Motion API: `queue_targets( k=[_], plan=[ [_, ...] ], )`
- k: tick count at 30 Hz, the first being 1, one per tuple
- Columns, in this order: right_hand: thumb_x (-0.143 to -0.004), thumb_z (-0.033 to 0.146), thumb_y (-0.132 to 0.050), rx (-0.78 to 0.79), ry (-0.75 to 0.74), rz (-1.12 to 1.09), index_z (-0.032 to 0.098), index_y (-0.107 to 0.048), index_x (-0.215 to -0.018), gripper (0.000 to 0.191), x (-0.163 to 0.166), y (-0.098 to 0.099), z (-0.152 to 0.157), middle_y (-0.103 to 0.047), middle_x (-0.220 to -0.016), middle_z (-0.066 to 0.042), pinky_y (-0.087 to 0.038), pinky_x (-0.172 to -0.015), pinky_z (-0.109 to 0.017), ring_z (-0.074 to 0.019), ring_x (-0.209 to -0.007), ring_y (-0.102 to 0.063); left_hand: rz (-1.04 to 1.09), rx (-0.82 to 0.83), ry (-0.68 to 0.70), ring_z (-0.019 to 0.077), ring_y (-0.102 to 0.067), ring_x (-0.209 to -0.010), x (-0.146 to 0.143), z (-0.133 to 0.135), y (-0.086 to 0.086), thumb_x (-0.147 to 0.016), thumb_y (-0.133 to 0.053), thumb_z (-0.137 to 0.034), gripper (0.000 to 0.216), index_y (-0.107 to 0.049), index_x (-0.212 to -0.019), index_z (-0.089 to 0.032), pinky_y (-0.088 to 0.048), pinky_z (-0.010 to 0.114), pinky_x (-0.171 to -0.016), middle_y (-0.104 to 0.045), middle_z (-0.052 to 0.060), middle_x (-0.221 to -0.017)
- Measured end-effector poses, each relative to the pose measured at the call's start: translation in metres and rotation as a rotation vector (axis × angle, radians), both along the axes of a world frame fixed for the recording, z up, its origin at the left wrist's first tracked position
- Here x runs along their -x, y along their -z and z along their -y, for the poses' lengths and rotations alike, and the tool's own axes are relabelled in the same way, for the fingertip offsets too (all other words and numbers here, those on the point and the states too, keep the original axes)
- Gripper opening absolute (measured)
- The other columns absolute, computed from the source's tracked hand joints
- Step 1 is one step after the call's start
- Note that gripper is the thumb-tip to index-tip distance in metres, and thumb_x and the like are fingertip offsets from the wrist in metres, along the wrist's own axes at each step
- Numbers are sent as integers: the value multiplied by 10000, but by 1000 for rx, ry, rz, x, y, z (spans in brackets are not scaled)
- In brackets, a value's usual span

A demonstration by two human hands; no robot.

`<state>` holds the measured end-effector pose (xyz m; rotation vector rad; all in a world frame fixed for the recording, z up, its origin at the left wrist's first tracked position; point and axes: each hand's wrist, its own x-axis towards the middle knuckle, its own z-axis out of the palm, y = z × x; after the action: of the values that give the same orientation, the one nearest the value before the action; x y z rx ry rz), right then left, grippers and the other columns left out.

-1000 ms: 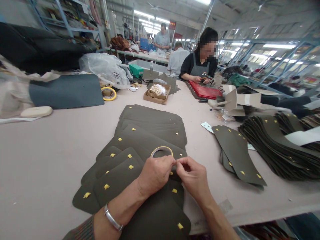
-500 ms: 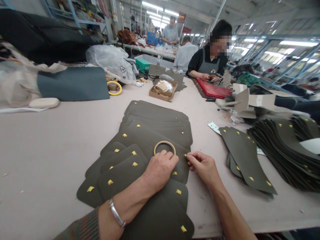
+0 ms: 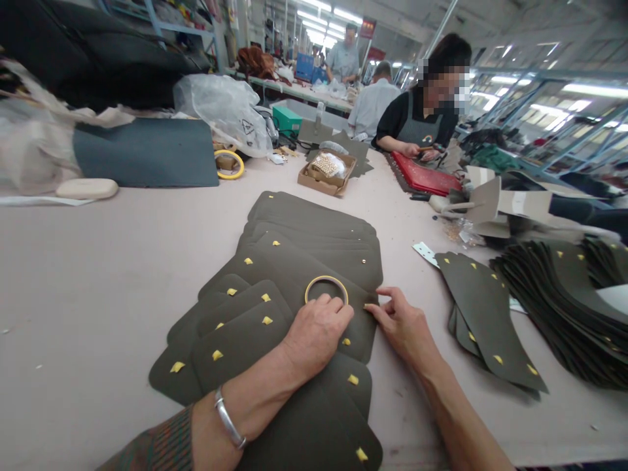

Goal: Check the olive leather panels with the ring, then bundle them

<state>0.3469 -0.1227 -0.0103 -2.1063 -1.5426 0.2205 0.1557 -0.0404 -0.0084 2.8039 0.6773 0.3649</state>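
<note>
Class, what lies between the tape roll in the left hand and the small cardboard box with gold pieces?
In the head view, beyond the tape roll lie overlapping dark panels, then a strip of pale tabletop before the box.

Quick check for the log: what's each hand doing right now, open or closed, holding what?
Left hand: closed, holding the tape roll.
Right hand: open, thumb and index finger parted at the dark panels' edge; anything on the thumb tip can't be told.

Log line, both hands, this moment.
left hand: gripping tape roll | right hand: thumb-finger gap open, at right edge of dark panels
</note>
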Motion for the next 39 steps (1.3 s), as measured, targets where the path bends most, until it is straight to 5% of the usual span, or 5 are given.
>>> queue_targets(
  k=[5,10,21,29,39],
  plan=[
    [-940,193,-397,-85,-329,200,214,-636,-1003,247,-6,-1,13,-655,-971,-73,-523,-789,-285,-166,-880,-643,4,19,-5,200,-522,-843,0,-1,-3,-935,-444,-158,144,-577,-890,-189,-501,327,-722,-587,43,-888],
    [-949,168,-375,-5,-392,323,185,-646,-1072,298,-3,-3,7,-648,-960,-92,-532,-795,-293,-173,-875,-644,8,23,-13,210,-523,-852,1,-1,-2,-934,-437,-155,146,-574,-895,-188,-503,337,-729,-591,41,-890],
    [-919,232,-479,18,116,403,169,-705,-988,245,32,11,11,-675,-816,-69,-462,-661,-299,-198,-716,-638,1,33,-14,212,-524,-859,0,-1,-3,-933,-432,-150,148,-570,-900,-192,-507,340,-742,-592,39,-901],
    [-861,90,-461,146,3,564,164,-677,-1072,311,44,6,25,-622,-816,-78,-463,-660,-304,-217,-744,-596,-9,29,-18,213,-524,-872,1,0,-3,-934,-434,-155,137,-565,-913,-194,-496,336,-744,-592,32,-915],
    [-893,140,-378,-100,68,265,145,-586,-1159,337,25,5,8,-652,-1048,-117,-483,-883,-384,-243,-980,-595,49,-101,3,214,-537,-820,4,-4,-4,-927,-418,-141,155,-565,-910,-186,-446,385,-807,-591,39,-840]
  ],
)
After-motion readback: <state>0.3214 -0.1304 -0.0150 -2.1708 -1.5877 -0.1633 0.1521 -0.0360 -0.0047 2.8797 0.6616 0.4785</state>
